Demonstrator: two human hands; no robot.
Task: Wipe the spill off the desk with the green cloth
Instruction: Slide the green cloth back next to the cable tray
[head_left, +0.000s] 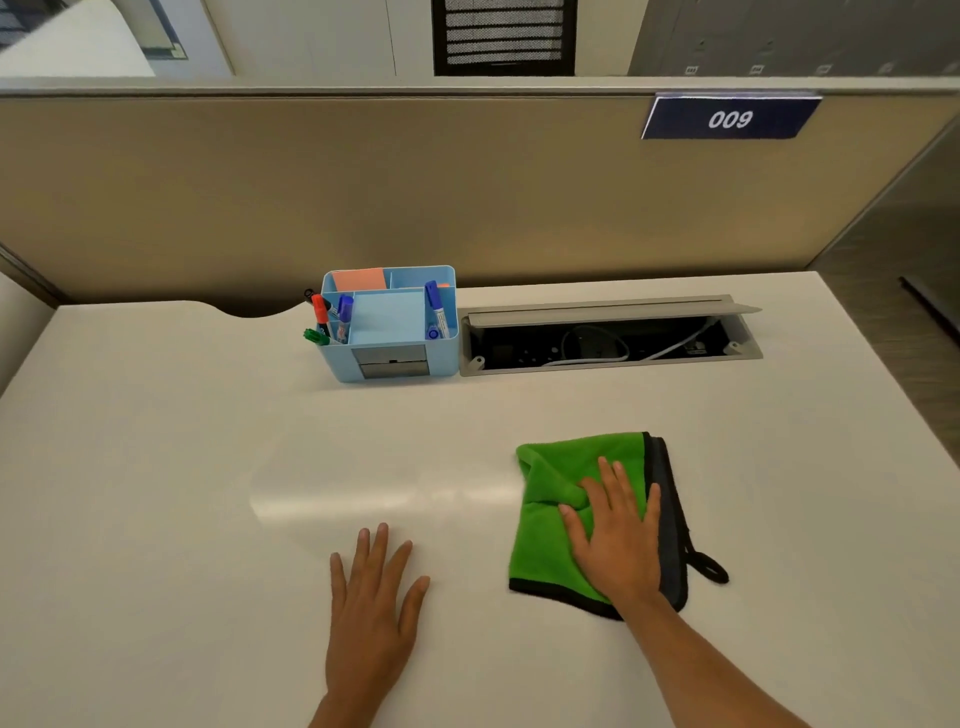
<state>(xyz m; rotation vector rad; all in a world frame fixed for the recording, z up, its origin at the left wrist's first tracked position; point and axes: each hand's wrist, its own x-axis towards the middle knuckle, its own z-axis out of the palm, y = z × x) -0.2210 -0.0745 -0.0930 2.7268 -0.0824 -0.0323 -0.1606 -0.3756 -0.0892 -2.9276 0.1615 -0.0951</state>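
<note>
White desk (156, 467) in a cubicle, head view only. Right hand (618, 540) lies flat, fingers spread, pressing the green cloth (550, 545) onto the desk right of centre. Left hand (371, 603) rests flat beside it, fingers splayed, holding nothing. A faint wet sheen (363, 493) sits left of the cloth, so wiping looks unfinished. Plenty of bare room leftward; the blue organizer (389, 325) and open cable tray (608, 338) sit well back.
</note>
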